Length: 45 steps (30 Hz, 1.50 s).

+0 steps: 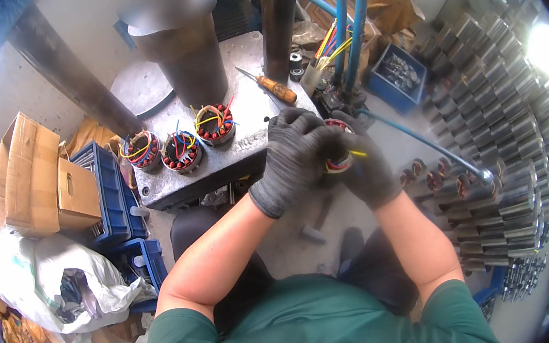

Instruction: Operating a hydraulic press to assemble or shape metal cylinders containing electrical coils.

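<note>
A wound motor stator (338, 164) is held in front of me, off the right front corner of the metal press bed. My left hand (292, 159), in a dark grey glove, is closed on its left side. On its other side my right hand (374, 169), gloved alike and slightly blurred, grips it too. A yellow wire sticks out by the right fingers; the gloves hide most of the stator. Three more stators, a left one (142, 151), a middle one (181, 152) and a right one (215, 124), stand on the bed with coloured leads sticking up.
A wooden-handled screwdriver (276, 90) lies on the press bed (249, 130), behind my left hand. Thick steel columns (280, 20) rise from it. A blue lever bar (421, 136) reaches right, toward stacked metal cores (490, 138). Blue crates (109, 192) and cardboard boxes (28, 174) stand left.
</note>
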### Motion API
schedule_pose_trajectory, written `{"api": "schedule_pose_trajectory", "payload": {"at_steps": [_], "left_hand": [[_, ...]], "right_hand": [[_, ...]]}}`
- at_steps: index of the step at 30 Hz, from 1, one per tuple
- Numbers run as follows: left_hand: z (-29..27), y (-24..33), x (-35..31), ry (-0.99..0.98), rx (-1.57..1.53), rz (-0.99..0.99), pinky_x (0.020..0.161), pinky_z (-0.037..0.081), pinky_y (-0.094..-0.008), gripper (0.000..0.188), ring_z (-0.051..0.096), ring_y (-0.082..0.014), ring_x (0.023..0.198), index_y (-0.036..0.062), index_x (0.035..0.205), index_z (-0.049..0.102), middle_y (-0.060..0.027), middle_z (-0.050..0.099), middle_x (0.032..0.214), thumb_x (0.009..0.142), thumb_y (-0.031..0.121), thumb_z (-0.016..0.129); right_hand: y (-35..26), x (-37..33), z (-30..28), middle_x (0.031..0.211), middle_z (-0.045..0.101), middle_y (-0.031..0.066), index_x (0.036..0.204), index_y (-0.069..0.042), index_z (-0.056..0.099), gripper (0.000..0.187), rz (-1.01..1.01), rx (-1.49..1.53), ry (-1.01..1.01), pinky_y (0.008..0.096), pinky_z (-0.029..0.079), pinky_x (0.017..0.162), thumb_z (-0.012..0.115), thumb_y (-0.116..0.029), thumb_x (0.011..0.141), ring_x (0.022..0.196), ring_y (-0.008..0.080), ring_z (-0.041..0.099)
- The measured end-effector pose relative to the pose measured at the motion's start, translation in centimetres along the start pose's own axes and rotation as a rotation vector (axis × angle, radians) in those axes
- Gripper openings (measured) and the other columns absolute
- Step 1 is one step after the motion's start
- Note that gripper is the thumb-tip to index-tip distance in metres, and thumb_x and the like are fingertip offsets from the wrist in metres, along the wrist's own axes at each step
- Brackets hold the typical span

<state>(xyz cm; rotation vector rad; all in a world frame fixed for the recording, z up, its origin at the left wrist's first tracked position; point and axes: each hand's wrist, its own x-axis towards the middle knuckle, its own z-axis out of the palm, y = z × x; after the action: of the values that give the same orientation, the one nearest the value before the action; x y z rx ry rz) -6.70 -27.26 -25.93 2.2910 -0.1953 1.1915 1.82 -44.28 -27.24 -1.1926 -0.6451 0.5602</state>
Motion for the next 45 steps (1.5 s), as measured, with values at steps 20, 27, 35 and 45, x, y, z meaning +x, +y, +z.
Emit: {"api": "schedule_pose_trajectory", "payload": {"at_steps": [20, 27, 35, 45], "left_hand": [[1.0, 0.9, -0.8, -0.132, -0.244, -0.545, 0.095, 0.06, -0.0427, 0.067, 0.07, -0.0332, 0.102, 0.0055, 0.133, 0.066, -0.0174, 0.064, 0.119, 0.073, 0.015, 0.094], [0.7, 1.4, -0.5, -0.171, -0.104, -0.483, 0.096, 0.06, -0.047, 0.074, 0.072, -0.0391, 0.109, 0.0085, 0.14, 0.062, -0.0193, 0.064, 0.124, 0.073, 0.019, 0.094], [0.9, 0.4, -0.5, -0.193, -0.179, -0.598, 0.09, 0.061, -0.042, 0.062, 0.074, -0.0315, 0.098, 0.0066, 0.134, 0.065, -0.0169, 0.071, 0.11, 0.078, 0.015, 0.09], [3.3, -0.9, -1.6, -0.16, -0.348, -0.865, 0.091, 0.06, -0.0402, 0.049, 0.076, -0.0297, 0.098, -0.0013, 0.134, 0.063, -0.0226, 0.075, 0.106, 0.088, 0.007, 0.08]], "right_hand": [[-0.9, -1.3, 2.1, 0.15, 0.064, 0.0146, 0.151, -0.006, 0.056, 0.078, -0.167, -0.156, 0.08, 0.0383, 0.052, 0.116, 0.073, -0.006, 0.075, 0.131, 0.0238, 0.066], [-0.6, -1.6, 2.5, 0.15, 0.063, 0.0148, 0.149, -0.006, 0.057, 0.077, -0.173, -0.278, 0.121, 0.0378, 0.051, 0.117, 0.069, 0.002, 0.073, 0.131, 0.0232, 0.065], [-1.2, -2.0, 3.0, 0.139, 0.064, 0.0098, 0.154, -0.007, 0.054, 0.077, -0.064, -0.201, 0.1, 0.036, 0.052, 0.112, 0.084, -0.011, 0.083, 0.126, 0.0195, 0.063], [-1.3, -0.7, 2.1, 0.141, 0.063, 0.0111, 0.159, -0.003, 0.045, 0.084, 0.164, -0.125, 0.096, 0.0363, 0.054, 0.108, 0.088, -0.021, 0.089, 0.125, 0.0197, 0.063]]}}
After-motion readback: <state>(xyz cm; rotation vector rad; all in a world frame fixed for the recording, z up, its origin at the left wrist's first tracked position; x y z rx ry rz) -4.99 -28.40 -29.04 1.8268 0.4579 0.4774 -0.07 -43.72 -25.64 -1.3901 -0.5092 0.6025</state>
